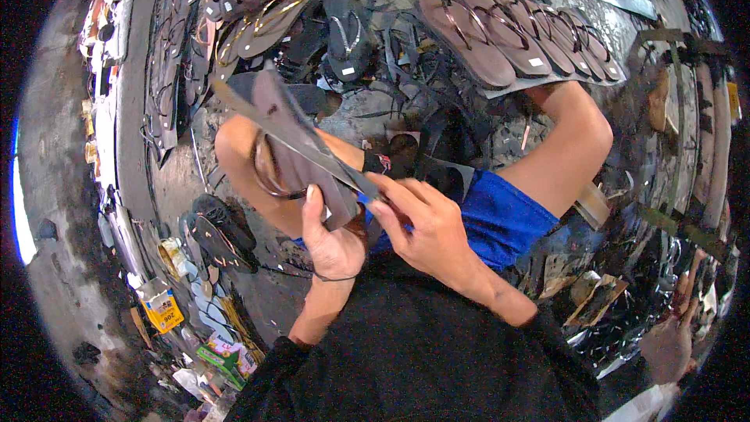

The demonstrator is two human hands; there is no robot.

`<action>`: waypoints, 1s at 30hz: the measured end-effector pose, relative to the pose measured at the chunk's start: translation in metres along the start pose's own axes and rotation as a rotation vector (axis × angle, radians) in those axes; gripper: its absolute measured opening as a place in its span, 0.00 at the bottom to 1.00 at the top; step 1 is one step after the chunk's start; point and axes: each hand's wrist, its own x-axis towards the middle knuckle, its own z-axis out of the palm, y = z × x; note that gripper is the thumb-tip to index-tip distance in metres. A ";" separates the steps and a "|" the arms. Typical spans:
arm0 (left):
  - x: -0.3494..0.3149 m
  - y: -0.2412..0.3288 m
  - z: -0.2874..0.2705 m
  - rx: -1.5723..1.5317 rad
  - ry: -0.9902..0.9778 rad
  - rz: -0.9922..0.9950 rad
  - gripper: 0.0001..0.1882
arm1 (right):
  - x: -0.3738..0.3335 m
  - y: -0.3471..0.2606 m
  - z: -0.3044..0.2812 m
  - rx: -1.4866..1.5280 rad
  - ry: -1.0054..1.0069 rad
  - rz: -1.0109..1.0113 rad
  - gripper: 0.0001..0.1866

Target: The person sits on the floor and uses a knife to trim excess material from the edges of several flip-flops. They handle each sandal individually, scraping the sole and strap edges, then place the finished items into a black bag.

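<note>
My left hand (336, 248) is closed around the heel end of a brown flip-flop (295, 170), its thumb lying on the footbed. The flip-flop has a dark, shiny strap and tilts up and away from me over my left knee. In my right hand (428, 227), the fingers are closed on the near end of a long, flat, greyish knife-like blade (319, 155). It slants across the flip-flop toward the far left, and motion blurs its far end. Whether its edge touches the sole, I cannot tell.
Several brown flip-flops (476, 43) lie in a row at the far right. More sandals (273, 23) are piled at the far left, beside a black flip-flop (346, 39). Dark scraps (398, 94) litter the floor. A yellow box (162, 311) stands at the left.
</note>
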 end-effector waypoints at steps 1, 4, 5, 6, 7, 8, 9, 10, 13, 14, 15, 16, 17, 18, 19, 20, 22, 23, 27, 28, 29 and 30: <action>0.006 0.001 -0.001 -0.109 -0.037 -0.022 0.20 | -0.014 0.003 -0.004 -0.002 -0.018 0.037 0.17; 0.007 -0.006 -0.006 -0.173 0.015 -0.036 0.20 | -0.039 0.016 -0.015 -0.016 -0.058 0.106 0.17; 0.003 -0.010 -0.005 -0.149 0.068 -0.052 0.20 | -0.039 0.012 -0.018 -0.061 -0.060 0.127 0.17; 0.004 -0.006 0.001 -0.098 0.176 -0.029 0.20 | -0.032 0.010 -0.018 -0.049 -0.078 0.127 0.16; 0.009 -0.004 -0.003 -0.130 0.103 -0.048 0.21 | -0.019 0.007 -0.013 -0.036 -0.095 0.127 0.16; 0.006 -0.006 -0.002 -0.002 0.155 -0.001 0.21 | -0.008 0.006 -0.007 -0.021 -0.118 0.124 0.15; 0.003 -0.006 0.002 0.131 0.197 0.051 0.21 | 0.003 0.004 -0.003 -0.018 -0.116 0.098 0.15; 0.001 -0.005 0.003 0.166 0.195 0.059 0.21 | 0.013 0.003 0.001 -0.016 -0.113 0.072 0.15; -0.004 -0.005 0.000 0.239 0.230 0.086 0.21 | 0.023 -0.005 -0.001 -0.022 -0.181 0.117 0.15; -0.003 -0.007 0.001 0.241 0.266 0.108 0.21 | 0.016 -0.006 -0.006 -0.026 -0.207 0.144 0.15; -0.001 -0.007 0.002 0.242 0.301 0.128 0.21 | 0.008 -0.006 -0.012 -0.033 -0.231 0.174 0.15; 0.002 -0.006 -0.001 0.152 0.251 0.081 0.21 | -0.005 -0.002 -0.018 0.001 -0.168 0.144 0.14; 0.001 -0.007 -0.008 0.058 0.207 0.029 0.20 | -0.006 0.000 -0.021 0.006 -0.181 0.167 0.14; 0.000 -0.008 -0.013 -0.037 0.162 -0.021 0.20 | -0.005 0.002 -0.023 0.011 -0.196 0.189 0.14; -0.002 -0.010 -0.017 -0.069 0.187 -0.024 0.20 | -0.003 0.005 -0.024 0.016 -0.212 0.211 0.14; -0.001 -0.008 -0.017 -0.100 0.204 -0.026 0.20 | 0.007 0.007 -0.018 0.024 -0.219 0.188 0.14; -0.003 -0.005 -0.017 -0.146 0.203 -0.038 0.20 | 0.020 0.023 0.004 0.006 -0.206 0.161 0.16; -0.001 -0.003 -0.019 -0.169 0.177 -0.050 0.20 | 0.025 0.031 0.017 0.010 -0.180 0.121 0.16; 0.000 -0.003 -0.012 -0.207 0.157 -0.024 0.20 | 0.042 0.042 0.055 -0.121 -0.029 -0.004 0.17; 0.001 -0.003 -0.012 -0.202 0.165 -0.029 0.21 | 0.049 0.047 0.066 -0.140 0.024 -0.040 0.17; 0.001 -0.005 -0.014 -0.196 0.168 -0.019 0.21 | 0.055 0.052 0.077 -0.162 0.075 -0.073 0.17; 0.000 -0.007 -0.015 -0.191 0.172 -0.007 0.21 | 0.064 0.055 0.086 -0.115 0.107 -0.076 0.16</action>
